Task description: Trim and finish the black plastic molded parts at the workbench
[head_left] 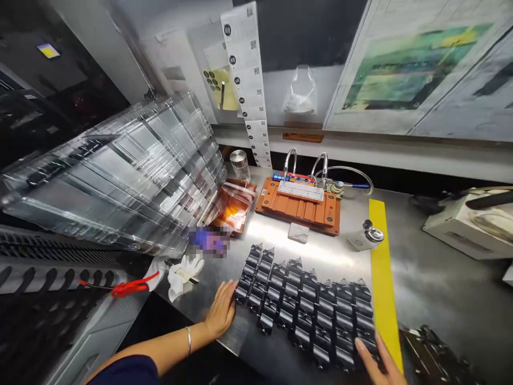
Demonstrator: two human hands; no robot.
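Observation:
Several rows of black, glossy curved parts [306, 302] lie side by side on the metal table, their ends staggered. At the left edge of these rows, my left hand [222, 309] rests with fingers stretched out, the tips against the outermost parts. My right hand [379, 363] is at the lower right corner, thumb and forefinger apart. Its thumb touches the end of a black part and the forefinger lies along the right side. Neither hand lifts anything.
An orange fixture [298, 208] with metal tubes stands at the back, a dispenser bottle [366, 237] to its right. A yellow strip [383, 283] runs along the table. Stacked clear trays [132, 176] lean at left, near white gloves [184, 278] and red-handled pliers [130, 287].

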